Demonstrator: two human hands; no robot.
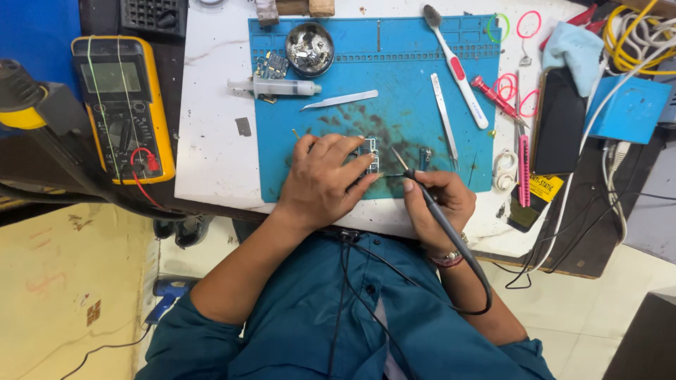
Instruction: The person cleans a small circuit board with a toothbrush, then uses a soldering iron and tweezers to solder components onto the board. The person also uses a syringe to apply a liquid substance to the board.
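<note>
The left hand [322, 184] covers most of the small circuit board [371, 153] near the blue mat's [415, 91] front edge; its parts are too small to tell.
</note>
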